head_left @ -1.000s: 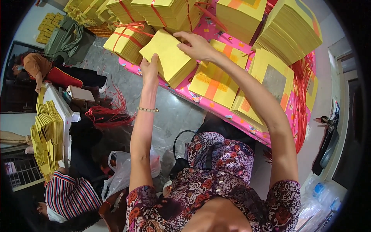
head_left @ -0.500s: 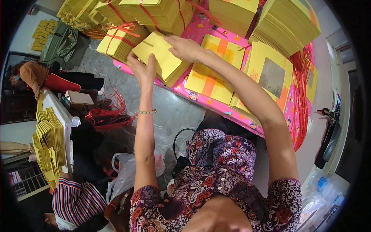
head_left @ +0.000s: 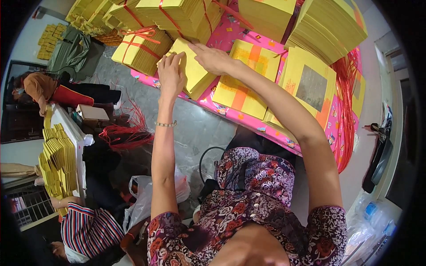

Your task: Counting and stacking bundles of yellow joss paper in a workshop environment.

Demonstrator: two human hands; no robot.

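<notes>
A loose stack of yellow paper sheets [head_left: 194, 80] lies at the near left edge of the table, with no ribbon visible around it. My left hand [head_left: 171, 75] rests against its left edge, fingers bent over the top sheet and not gripping it. Stretched out across the stack's far right edge is my right hand [head_left: 213, 58], its fingers lying flat. Just left of the stack sits a bundle of yellow paper [head_left: 141, 51] tied with red ribbon. To its right lies a yellow paper pack [head_left: 246, 77] with an orange band.
A pink patterned cloth [head_left: 208, 101] covers the table. Taller yellow stacks [head_left: 186, 15] stand along the back. Red ribbon strands [head_left: 345, 115] hang over the right edge. At left, a person in a striped top [head_left: 91, 230] sits by a white table [head_left: 79, 146]; another person [head_left: 49, 86] bends beyond.
My left hand has turned over and shifted slightly right, its fingers now curled over the stack's left edge. My right hand has barely moved. The striped-top person's arm has come into sight.
</notes>
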